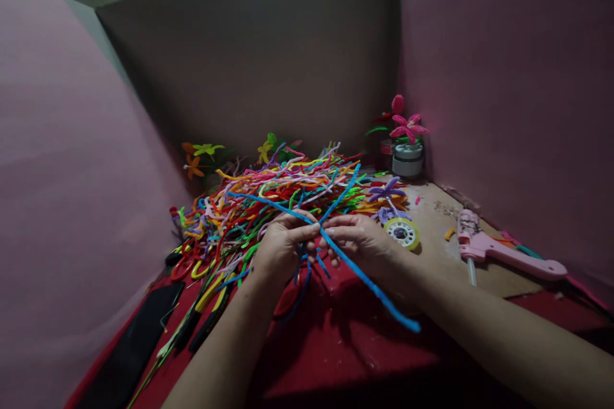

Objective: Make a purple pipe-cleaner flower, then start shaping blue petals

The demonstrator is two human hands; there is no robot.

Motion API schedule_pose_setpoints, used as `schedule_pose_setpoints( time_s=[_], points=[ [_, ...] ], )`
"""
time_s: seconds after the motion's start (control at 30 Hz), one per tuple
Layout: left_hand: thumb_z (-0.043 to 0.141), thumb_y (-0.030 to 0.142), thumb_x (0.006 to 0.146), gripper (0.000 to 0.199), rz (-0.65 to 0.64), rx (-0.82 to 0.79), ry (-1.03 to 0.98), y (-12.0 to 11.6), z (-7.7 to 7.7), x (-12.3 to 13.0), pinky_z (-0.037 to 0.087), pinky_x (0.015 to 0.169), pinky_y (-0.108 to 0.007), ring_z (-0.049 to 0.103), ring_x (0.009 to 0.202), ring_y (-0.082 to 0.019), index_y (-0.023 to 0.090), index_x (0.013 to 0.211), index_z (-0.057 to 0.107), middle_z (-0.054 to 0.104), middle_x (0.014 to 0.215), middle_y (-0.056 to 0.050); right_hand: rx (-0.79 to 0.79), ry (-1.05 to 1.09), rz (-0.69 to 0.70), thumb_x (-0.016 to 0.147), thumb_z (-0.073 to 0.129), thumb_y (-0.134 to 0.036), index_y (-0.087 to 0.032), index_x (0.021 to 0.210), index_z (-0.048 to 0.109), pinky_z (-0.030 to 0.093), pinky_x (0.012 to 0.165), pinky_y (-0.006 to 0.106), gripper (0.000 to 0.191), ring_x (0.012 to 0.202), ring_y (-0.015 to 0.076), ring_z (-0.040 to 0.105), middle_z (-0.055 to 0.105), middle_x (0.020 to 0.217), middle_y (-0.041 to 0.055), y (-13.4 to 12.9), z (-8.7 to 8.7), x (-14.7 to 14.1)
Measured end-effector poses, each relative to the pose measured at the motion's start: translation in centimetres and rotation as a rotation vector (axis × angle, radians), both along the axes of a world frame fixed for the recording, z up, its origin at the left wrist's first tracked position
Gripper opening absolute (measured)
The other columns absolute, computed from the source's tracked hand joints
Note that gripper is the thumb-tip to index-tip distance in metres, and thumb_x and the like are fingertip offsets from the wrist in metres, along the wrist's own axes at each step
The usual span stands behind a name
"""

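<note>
Blue pipe cleaners [369,284] cross between my two hands, over the red cloth. My left hand [288,239] pinches them near the crossing with thumb and fingers. From the other side, my right hand [352,233] has its fingers closed on the blue stems at the same crossing. One long blue end points down to the right, another up to the right, and one up to the left. Shorter blue pieces hang below the fingers. Behind the hands lies a large pile of multicoloured pipe cleaners [288,185].
A pink glue gun [513,252] rests on a board [432,204] at right, near a yellow-rimmed wheel [401,233] and a purple flower [387,190]. A pink flower [409,128] stands behind. Pliers [211,294] and a black flat object [134,348] lie left.
</note>
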State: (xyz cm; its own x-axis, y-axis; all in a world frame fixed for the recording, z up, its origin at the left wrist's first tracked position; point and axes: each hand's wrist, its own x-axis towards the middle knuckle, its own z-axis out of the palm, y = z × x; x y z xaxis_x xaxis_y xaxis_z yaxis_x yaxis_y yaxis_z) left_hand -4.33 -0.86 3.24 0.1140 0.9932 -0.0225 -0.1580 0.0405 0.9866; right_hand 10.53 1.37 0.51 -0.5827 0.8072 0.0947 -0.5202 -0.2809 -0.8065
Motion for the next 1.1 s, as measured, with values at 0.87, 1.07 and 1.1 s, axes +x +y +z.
schedule_pose_setpoints(
  time_s=[0.87, 1.07, 1.1],
  points=[
    [0.070, 0.015, 0.061, 0.019, -0.024, -0.102, -0.236, -0.6, -0.5, 1.8, 0.043, 0.032, -0.016, 0.047, 0.037, -0.005, 0.011, 0.072, 0.055, 0.052, 0.053, 0.003, 0.204, -0.120, -0.396, 0.074, 0.061, -0.036, -0.014, 0.066, 0.055, 0.028, 0.037, 0.018, 0.024, 0.037, 0.0055, 0.044, 0.055, 0.048, -0.0024, -1.1, -1.0, -1.3],
    [0.071, 0.020, 0.063, 0.021, 0.022, -0.061, -0.157, -0.7, -0.5, 1.9, 0.043, 0.032, -0.016, 0.049, 0.038, -0.006, 0.012, 0.076, 0.057, 0.055, 0.055, 0.002, 0.076, 0.012, -0.277, 0.065, 0.070, -0.032, -0.015, 0.061, 0.053, 0.025, 0.032, 0.017, 0.025, 0.032, 0.0045, 0.039, 0.054, 0.045, -0.0041, -0.2, -1.5, -1.0],
    [0.070, 0.021, 0.063, 0.021, -0.009, -0.082, -0.154, -0.6, -0.5, 1.7, 0.042, 0.031, -0.015, 0.048, 0.038, -0.005, 0.012, 0.077, 0.057, 0.055, 0.055, 0.003, 0.045, 0.042, -0.231, 0.063, 0.071, -0.031, -0.015, 0.061, 0.052, 0.026, 0.033, 0.017, 0.025, 0.033, 0.0053, 0.041, 0.056, 0.047, -0.0031, 0.0, -1.5, -1.0]
  ],
)
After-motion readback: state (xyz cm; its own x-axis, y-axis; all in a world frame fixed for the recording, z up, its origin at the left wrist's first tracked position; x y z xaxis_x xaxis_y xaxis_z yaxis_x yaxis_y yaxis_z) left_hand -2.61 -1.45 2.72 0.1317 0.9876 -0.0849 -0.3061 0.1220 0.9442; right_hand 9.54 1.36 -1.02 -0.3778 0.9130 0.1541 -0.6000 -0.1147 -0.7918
